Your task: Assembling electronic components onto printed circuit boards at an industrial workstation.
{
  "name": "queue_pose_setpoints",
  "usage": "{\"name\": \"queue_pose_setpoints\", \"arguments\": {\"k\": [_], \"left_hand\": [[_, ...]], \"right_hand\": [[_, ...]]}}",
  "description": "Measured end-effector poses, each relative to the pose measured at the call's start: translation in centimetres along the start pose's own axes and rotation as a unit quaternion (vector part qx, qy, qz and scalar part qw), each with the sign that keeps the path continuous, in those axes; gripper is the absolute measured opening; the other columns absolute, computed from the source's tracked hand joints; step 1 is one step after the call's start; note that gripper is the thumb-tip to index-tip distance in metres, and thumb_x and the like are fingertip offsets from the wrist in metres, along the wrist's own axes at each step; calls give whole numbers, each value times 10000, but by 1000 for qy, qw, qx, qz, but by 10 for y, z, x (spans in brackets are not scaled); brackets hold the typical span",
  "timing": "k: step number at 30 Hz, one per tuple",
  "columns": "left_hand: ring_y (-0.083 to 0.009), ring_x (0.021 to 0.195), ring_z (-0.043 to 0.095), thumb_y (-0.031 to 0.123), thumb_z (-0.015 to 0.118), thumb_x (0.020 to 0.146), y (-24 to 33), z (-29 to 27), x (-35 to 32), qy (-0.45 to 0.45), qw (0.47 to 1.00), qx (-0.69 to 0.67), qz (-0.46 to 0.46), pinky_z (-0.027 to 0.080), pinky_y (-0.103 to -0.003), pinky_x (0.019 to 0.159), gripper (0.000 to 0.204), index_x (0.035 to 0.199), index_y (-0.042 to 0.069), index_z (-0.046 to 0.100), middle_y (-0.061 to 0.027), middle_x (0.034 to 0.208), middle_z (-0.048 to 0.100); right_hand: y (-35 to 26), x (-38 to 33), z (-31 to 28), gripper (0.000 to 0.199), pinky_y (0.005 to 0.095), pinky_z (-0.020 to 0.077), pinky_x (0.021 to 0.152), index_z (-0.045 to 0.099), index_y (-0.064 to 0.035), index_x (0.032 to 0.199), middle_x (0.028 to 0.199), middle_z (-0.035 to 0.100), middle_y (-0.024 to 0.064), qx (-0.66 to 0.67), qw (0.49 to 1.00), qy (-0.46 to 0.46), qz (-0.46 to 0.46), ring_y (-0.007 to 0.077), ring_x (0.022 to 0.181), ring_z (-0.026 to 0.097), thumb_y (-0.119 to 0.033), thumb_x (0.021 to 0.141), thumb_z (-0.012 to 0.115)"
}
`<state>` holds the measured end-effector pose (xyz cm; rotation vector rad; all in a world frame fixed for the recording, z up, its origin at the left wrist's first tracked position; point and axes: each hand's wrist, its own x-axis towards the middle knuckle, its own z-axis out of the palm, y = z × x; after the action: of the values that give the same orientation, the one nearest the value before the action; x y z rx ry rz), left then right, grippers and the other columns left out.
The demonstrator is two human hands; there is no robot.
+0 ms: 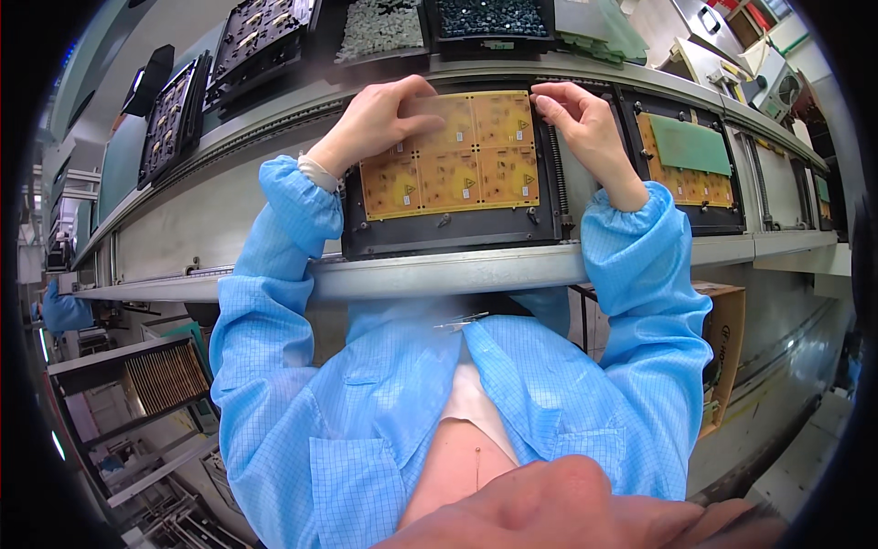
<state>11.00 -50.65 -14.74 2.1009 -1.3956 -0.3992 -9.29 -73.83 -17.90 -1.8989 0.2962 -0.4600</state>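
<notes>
- In the head view, your two bare hands reached forward from blue checked sleeves (283, 302) over a yellow circuit-board panel (446, 178), which lay flat in a black carrier (412, 240) straight ahead of you, beyond a metal rail (457, 273).
- Your left hand (389, 119) was bent at the wrist over the panel's upper left part, its back toward the camera, fingers pointing right. The thumb and the fingers above it stood apart; blur near the tips hid whether they touched the board.
- A pale band (317, 172) circled your left wrist.
- Your right hand (583, 121) leaned inward at the panel's upper right corner, fingers curved to the left, thumb and forefinger near each other. You could not tell from this angle whether they gripped anything.
- Both elbows were bent, with your forearms on either side of the carrier.
- To your right, another carrier (704, 220) held a yellow board (700, 189) partly covered by a green sheet (692, 146).
- Beyond your hands sat a bin of whitish parts (380, 32) and a bin of dark blue parts (494, 20).
</notes>
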Motion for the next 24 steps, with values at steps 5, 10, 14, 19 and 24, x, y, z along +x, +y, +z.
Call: {"name": "queue_pose_setpoints", "arguments": {"k": [5, 10, 14, 19, 24], "left_hand": [[-322, 989, 600, 338, 781, 830, 1, -2, -4, 10, 994, 94, 46, 512, -410, 846, 397, 1110, 80, 668, -132, 1060, 564], [-289, 1037, 572, 311, 785, 836, -7, 2, -7, 41, 980, 163, 104, 507, -384, 892, 422, 1170, 89, 651, -97, 1043, 566], [-294, 1091, 547, 317, 789, 825, -9, 1, -12, 8, 982, 164, 97, 492, -391, 944, 425, 1160, 91, 656, -94, 1122, 582], [-310, 1188, 524, 336, 808, 803, -18, -8, -29, 4, 981, 167, 102, 462, -422, 1020, 488, 1201, 99, 654, -102, 1232, 575], [-325, 1212, 517, 357, 819, 777, -34, -21, -64, 114, 965, 219, 91, 442, -445, 1036, 543, 1214, 88, 643, -115, 1266, 577]], "right_hand": [[-6, -6, 3, 194, 254, 527, 796, 728, -40, 1114, 1011, 733, 74, -92, 996, 10, -5, 125, 896, 653, -144, 967, 655], [0, -9, 7, 191, 304, 530, 736, 740, -63, 1082, 1028, 706, 104, -169, 979, 25, -107, 195, 922, 656, -126, 905, 705], [-9, -11, 11, 235, 353, 515, 791, 729, -40, 1041, 1066, 685, 109, -263, 960, 6, -98, 269, 1009, 609, -149, 834, 761], [-18, -18, 13, 318, 397, 458, 992, 696, -45, 1105, 1226, 614, 131, -309, 945, -8, -108, 320, 1189, 535, -145, 816, 782], [-26, -27, 17, 346, 425, 414, 1069, 674, -26, 1145, 1321, 557, 156, -297, 951, -42, -81, 358, 1257, 501, -123, 826, 767]]}}
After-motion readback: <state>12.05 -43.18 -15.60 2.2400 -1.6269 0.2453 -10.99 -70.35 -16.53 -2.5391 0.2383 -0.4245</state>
